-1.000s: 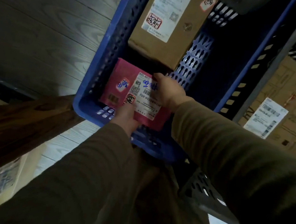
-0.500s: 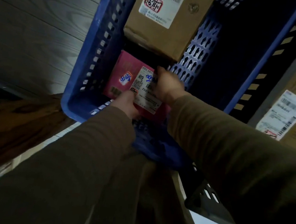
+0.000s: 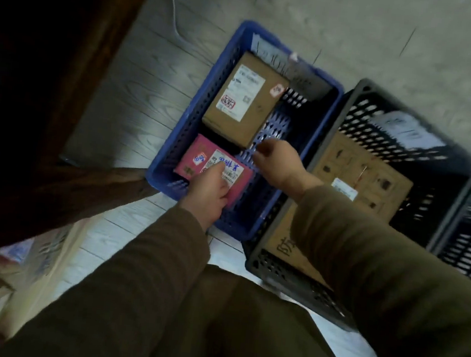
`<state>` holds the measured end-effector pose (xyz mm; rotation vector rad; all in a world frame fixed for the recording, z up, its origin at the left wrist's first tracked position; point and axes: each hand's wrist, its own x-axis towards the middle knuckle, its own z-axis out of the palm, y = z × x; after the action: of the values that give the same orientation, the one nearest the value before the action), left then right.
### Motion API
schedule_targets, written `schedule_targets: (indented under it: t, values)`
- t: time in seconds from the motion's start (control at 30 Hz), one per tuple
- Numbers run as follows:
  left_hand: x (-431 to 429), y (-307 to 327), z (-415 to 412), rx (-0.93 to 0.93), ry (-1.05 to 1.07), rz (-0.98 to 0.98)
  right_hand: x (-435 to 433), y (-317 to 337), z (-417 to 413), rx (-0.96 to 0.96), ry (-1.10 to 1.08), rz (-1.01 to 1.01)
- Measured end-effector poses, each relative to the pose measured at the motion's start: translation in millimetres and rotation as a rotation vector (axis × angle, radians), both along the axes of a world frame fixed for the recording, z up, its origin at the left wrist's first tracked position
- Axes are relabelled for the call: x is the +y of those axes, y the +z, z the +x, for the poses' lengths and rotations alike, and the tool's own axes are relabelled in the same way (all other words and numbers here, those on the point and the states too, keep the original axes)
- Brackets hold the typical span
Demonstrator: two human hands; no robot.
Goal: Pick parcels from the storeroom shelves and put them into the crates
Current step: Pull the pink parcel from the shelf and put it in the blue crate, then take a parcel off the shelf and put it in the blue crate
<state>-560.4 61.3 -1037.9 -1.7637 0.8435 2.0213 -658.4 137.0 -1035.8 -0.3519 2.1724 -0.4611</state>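
Flat in the near left corner of the blue perforated crate (image 3: pixel 189 121), a pink parcel (image 3: pixel 194 156) with a white label scrawled in blue, gripped at its near edge by the left hand (image 3: pixel 210 188). Just beyond it in the same crate, a brown cardboard parcel (image 3: pixel 244 100), white label and red stamps facing up. Just beside on the right, a black perforated crate (image 3: pixel 285 273) holding a large flat cardboard parcel (image 3: pixel 373 178) with a small white label.
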Motion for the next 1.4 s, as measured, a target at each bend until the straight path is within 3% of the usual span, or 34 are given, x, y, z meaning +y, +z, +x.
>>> schedule_targets:
  t: [0.2,0.47,0.73,1.03,1.2,1.4]
  values:
    - [28,104,36,0.134,0.046,-0.175,22,108,31,0.053,0.07,-0.159]
    - [106,273,167,0.273,0.402,-0.322,69,258,150,0.026,0.423,-0.327]
    - [109,379,331,0.281,0.733,-0.543,48,360,288,0.028,0.604,-0.507]
    - [94,389,567,0.185,1.032,-0.65,-7,377,518,-0.033,0.838,-0.569]
    - [69,369,683,0.111,1.001,-0.704,-35,352,644,-0.136,0.866,-0.517]
    - [13,308,747,0.029,0.856,-0.76,-70,299,691,-0.093,0.801,-0.484]
